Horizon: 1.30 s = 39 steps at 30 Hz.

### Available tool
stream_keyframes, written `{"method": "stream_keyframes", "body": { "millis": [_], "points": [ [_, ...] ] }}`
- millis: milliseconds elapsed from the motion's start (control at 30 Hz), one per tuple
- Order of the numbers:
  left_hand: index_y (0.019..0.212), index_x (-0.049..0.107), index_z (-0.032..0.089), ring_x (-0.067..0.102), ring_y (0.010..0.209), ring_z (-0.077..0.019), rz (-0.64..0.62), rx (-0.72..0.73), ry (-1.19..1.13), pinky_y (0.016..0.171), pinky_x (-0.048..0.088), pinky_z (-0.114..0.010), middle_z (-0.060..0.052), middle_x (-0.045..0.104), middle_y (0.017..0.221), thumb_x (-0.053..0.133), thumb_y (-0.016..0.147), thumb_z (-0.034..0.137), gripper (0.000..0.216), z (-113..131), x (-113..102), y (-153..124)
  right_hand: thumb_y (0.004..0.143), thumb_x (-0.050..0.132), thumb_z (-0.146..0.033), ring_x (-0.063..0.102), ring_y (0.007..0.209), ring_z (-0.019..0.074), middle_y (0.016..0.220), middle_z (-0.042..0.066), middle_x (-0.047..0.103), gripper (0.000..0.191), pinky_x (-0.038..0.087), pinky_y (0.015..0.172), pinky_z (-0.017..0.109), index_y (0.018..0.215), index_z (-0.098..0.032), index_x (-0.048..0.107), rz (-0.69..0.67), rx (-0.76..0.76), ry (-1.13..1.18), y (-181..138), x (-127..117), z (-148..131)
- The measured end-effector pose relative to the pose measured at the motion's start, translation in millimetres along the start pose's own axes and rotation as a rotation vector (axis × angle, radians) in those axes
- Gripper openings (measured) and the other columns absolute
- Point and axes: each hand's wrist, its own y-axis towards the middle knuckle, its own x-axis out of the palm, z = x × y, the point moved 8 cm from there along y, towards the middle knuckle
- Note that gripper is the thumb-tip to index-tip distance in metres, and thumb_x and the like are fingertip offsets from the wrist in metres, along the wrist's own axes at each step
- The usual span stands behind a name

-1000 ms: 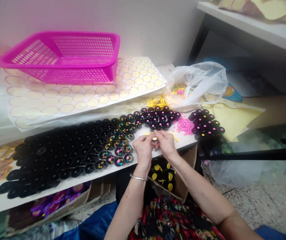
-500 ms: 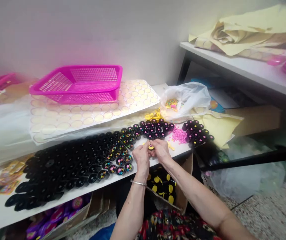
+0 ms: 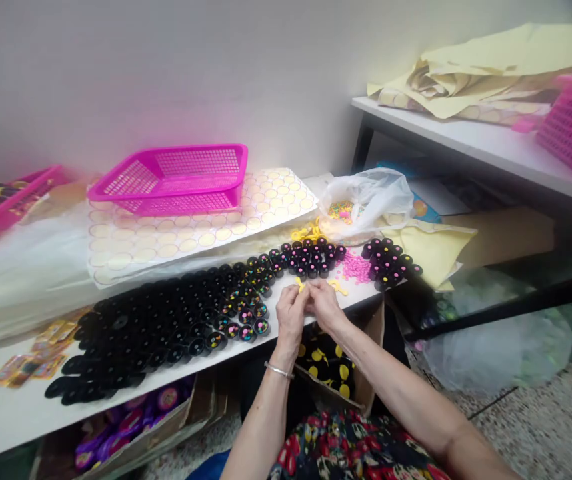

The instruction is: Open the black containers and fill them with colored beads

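My left hand [image 3: 291, 313] and my right hand [image 3: 323, 301] meet at the front edge of the white table [image 3: 11, 413], fingers pinched together around a small yellow piece [image 3: 302, 286] held between them. Just left of my hands lie rows of small black round cups [image 3: 166, 320], several of them filled with coloured beads. More filled cups [image 3: 311, 257] sit right behind my fingers. A little pile of pink beads [image 3: 356, 267] and a few yellow pieces [image 3: 339, 287] lie to the right.
A pink mesh basket [image 3: 176, 179] rests on a sheet of round stickers [image 3: 246, 220] at the back. A plastic bag of mixed beads [image 3: 366, 197] is behind the cups. A cardboard box [image 3: 336, 367] with yellow-capped items sits under my hands. A shelf [image 3: 466, 133] stands at right.
The view has tilted up and the table has shifted down and right in the picture. My hands stay together on the small yellow piece at the table's edge.
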Motion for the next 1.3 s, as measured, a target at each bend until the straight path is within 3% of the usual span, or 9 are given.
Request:
{"method": "stream_keyframes", "body": {
  "millis": [100,233,400,533,700,833,1000,1167,1300],
  "points": [
    [0.098,0.066,0.018,0.053,0.096,-0.0193,-0.185,0.151,0.142,0.086,0.042,-0.032,-0.007,0.06,0.1,0.065,0.068,0.029,0.032,18.4,10.6,-19.9,0.06,0.069,-0.034,0.056,0.055,0.0115,0.062,-0.003,0.057,0.029,0.048,0.05,0.024,0.071,-0.018,0.047,-0.026,0.042,0.108,-22.4,-5.3,-7.1],
    [0.101,0.066,0.022,0.051,0.094,-0.0213,-0.19,0.256,0.253,0.086,0.041,-0.037,-0.007,0.062,0.1,0.072,0.062,0.029,0.04,37.3,12.0,-39.9,0.068,0.067,-0.042,0.061,0.067,0.0151,0.076,0.002,0.063,0.031,0.05,0.058,0.028,0.079,-0.019,0.05,-0.139,0.122,0.15,-54.6,-10.5,-16.3],
    [0.089,0.07,0.02,0.051,0.09,-0.0202,-0.27,0.285,0.119,0.083,0.043,-0.035,-0.006,0.062,0.087,0.075,0.063,0.033,0.029,53.3,8.3,-54.3,0.081,0.042,-0.06,0.056,0.049,0.0126,0.062,0.001,0.06,0.043,0.048,0.05,0.028,0.075,-0.018,0.05,-0.176,0.287,0.034,-70.7,-31.5,-7.5],
    [0.092,0.07,0.02,0.049,0.095,-0.0213,-0.472,0.307,0.064,0.086,0.042,-0.035,-0.007,0.062,0.085,0.076,0.062,0.033,0.034,63.6,9.5,-65.3,0.077,0.05,-0.059,0.051,0.046,0.0104,0.057,0.001,0.058,0.043,0.044,0.045,0.023,0.071,-0.016,0.054,-0.322,0.332,-0.008,-68.7,-32.5,-1.6],
    [0.1,0.069,0.021,0.045,0.1,-0.023,-0.597,0.375,0.121,0.088,0.04,-0.037,-0.007,0.065,0.082,0.075,0.063,0.034,0.04,73.6,10.7,-76.4,0.061,0.073,-0.045,0.053,0.056,0.0086,0.067,-0.001,0.059,0.039,0.043,0.049,0.019,0.081,-0.013,0.061,-0.609,0.329,-0.061,-79.2,-23.8,-3.2],
    [0.102,0.068,0.023,0.047,0.099,-0.0228,-0.652,0.427,0.236,0.088,0.04,-0.036,-0.006,0.065,0.083,0.073,0.065,0.036,0.039,74.0,18.1,-84.5,0.05,0.079,-0.023,0.053,0.056,0.0071,0.069,-0.002,0.061,0.041,0.041,0.051,0.017,0.087,-0.011,0.064,-0.692,0.331,-0.201,-83.8,-26.2,-6.8],
    [0.087,0.068,0.021,0.05,0.094,-0.0213,-0.737,0.529,0.389,0.092,0.036,-0.038,-0.004,0.065,0.08,0.067,0.072,0.038,0.023,69.2,33.7,-96.1,0.045,0.076,-0.009,0.059,0.067,0.0115,0.078,0.001,0.066,0.045,0.046,0.06,0.021,0.089,-0.01,0.066,-0.797,0.395,-0.253,-88.6,-21.7,-11.6],
    [0.084,0.067,0.02,0.047,0.098,-0.0219,-0.764,0.593,0.446,0.091,0.036,-0.039,-0.004,0.065,0.085,0.068,0.071,0.035,0.02,67.0,38.5,-101.9,0.04,0.078,-0.007,0.06,0.065,0.012,0.076,0.003,0.067,0.048,0.046,0.059,0.021,0.086,-0.008,0.068,-0.831,0.399,-0.189,-88.3,-28.7,0.6],
    [0.083,0.066,0.02,0.046,0.099,-0.0213,-0.808,0.533,0.426,0.09,0.039,-0.037,-0.003,0.065,0.086,0.073,0.066,0.026,0.02,64.2,35.9,-100.5,0.048,0.078,-0.016,0.059,0.067,0.0112,0.076,0.003,0.065,0.046,0.044,0.057,0.019,0.092,-0.008,0.067,-0.731,0.307,-0.092,-86.4,-33.8,7.7]
  ]
}}
